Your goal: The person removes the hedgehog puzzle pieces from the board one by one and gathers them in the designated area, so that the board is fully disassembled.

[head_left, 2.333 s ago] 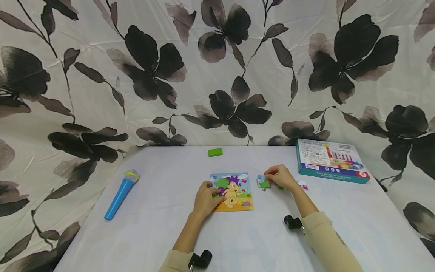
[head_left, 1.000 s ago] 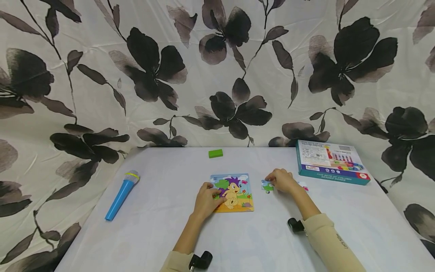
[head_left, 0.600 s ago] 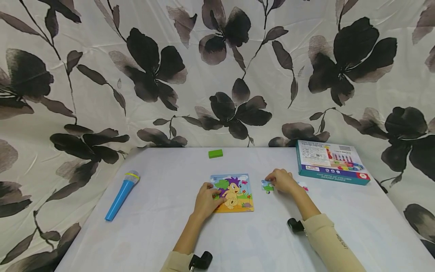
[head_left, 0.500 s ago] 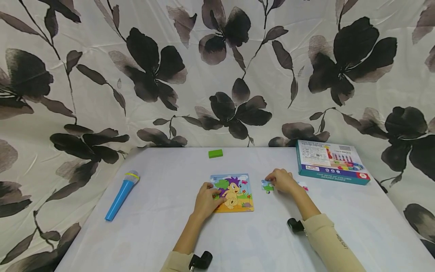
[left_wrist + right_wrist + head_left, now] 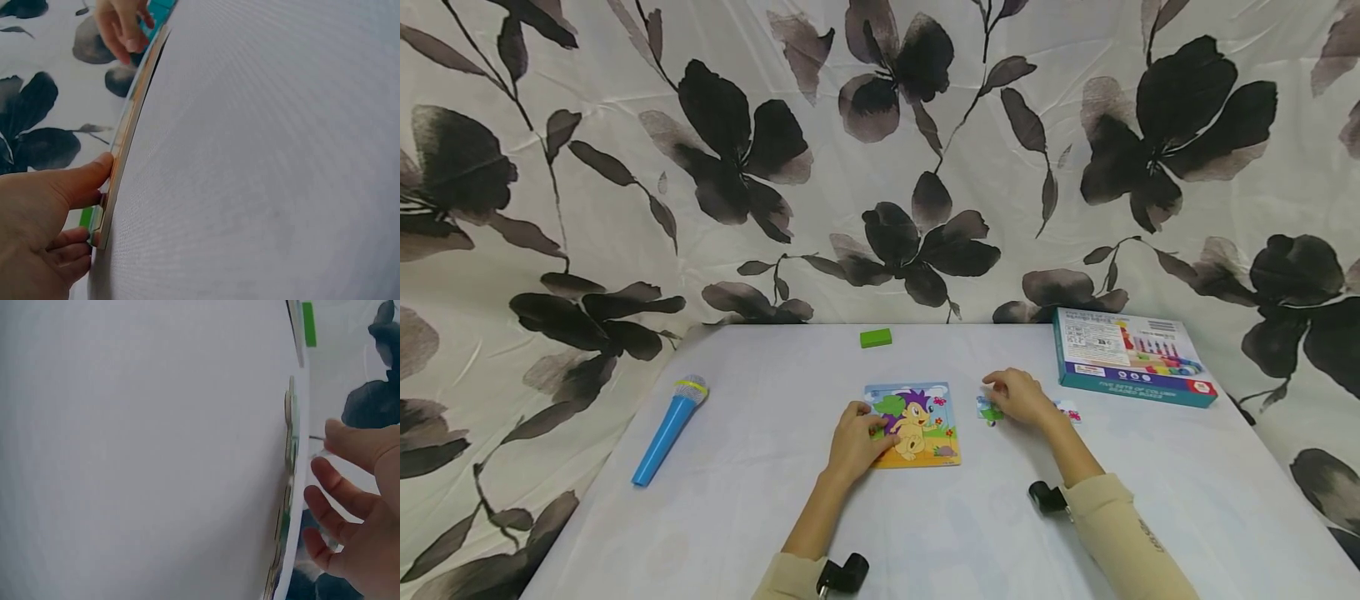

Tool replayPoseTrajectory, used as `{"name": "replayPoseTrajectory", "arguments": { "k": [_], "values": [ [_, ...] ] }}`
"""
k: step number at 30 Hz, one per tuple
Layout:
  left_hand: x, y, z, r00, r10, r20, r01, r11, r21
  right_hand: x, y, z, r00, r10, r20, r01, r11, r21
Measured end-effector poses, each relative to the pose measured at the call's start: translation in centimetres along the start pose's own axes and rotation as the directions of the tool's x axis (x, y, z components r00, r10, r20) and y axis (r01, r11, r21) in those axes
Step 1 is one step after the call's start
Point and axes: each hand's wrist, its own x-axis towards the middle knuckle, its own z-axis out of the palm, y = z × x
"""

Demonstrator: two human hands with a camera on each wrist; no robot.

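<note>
My left hand [image 5: 853,442] grips the left side of a square hedgehog jigsaw puzzle [image 5: 925,417], which lies on the white table. In the left wrist view the thumb is on the puzzle's face, with the other fingers curled by its edge. To the right, my right hand [image 5: 1018,395] hovers over several loose jigsaw pieces [image 5: 991,410], partly hiding them. A pink-and-white piece [image 5: 1070,412] peeks out past the wrist. The right wrist view shows the pieces [image 5: 290,450] edge-on in a row, with the right thumb and loosely bent fingers apart from them.
A green block [image 5: 876,338] sits near the table's back edge. Over on the left lies a blue toy microphone [image 5: 668,432]. A flat teal-sided box [image 5: 1133,357] rests at the back right. Floral cloth [image 5: 917,158] hangs behind the table.
The right hand first shifted a green-and-blue jigsaw piece rightward against the others, then paused. Now it has lifted slightly off, leaving the piece on the table. The left hand has stayed in place.
</note>
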Motion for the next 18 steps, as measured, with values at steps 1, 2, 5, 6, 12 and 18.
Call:
{"name": "replayPoseTrajectory", "arguments": {
  "k": [1,2,5,6,12,18],
  "values": [
    [0.0,0.0,0.0,1.000,-0.001,-0.001,0.001,1.000,-0.001,0.0,-0.2,0.1,1.000,-0.022,-0.015,0.022,1.000,0.019],
    [0.0,0.0,0.0,1.000,-0.001,-0.003,0.001,1.000,-0.001,0.0,-0.5,0.3,0.999,-0.042,-0.029,0.043,0.998,0.039],
    [-0.1,0.1,-0.1,1.000,-0.006,-0.001,0.006,1.000,-0.007,0.1,-1.4,0.8,0.995,-0.087,-0.041,0.090,0.993,0.074],
    [-0.1,0.1,0.0,1.000,-0.005,0.000,0.005,1.000,-0.005,0.1,-1.8,1.0,0.995,-0.093,-0.038,0.096,0.992,0.079],
    [0.1,0.1,-0.1,1.000,-0.004,0.009,0.003,1.000,0.010,0.5,-3.6,2.5,0.992,-0.127,0.010,0.126,0.988,0.094],
    [0.2,0.3,-0.1,0.999,0.009,0.032,-0.009,1.000,0.007,0.7,-5.1,3.8,0.985,-0.162,0.055,0.157,0.985,0.073]
  ]
}}
